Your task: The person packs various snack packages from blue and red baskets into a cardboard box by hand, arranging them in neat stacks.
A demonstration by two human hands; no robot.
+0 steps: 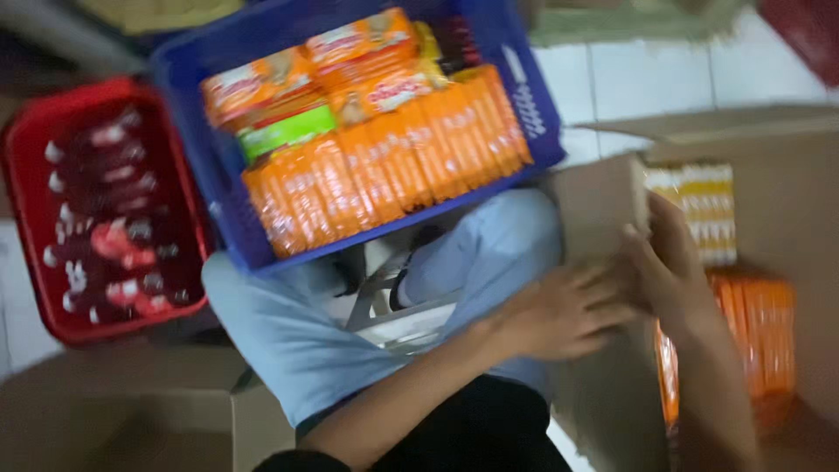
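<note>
My left hand (564,310) lies flat against the outer flap of an open cardboard box (603,218) at the right. My right hand (669,262) grips the top edge of that same flap, fingers curled over it. Inside the box stand yellow-and-white packets (703,210) and, below them, orange packets (769,336). A blue plastic crate (533,96) rests on my knees, packed with rows of orange snack packets (384,170), a green packet and red-orange ones on top. The picture is blurred by motion.
A red crate (31,218) with dark red packets sits on the floor at the left. Another cardboard box (131,411) is at the lower left. White floor tiles (647,79) show behind the box. A stool frame shows between my legs.
</note>
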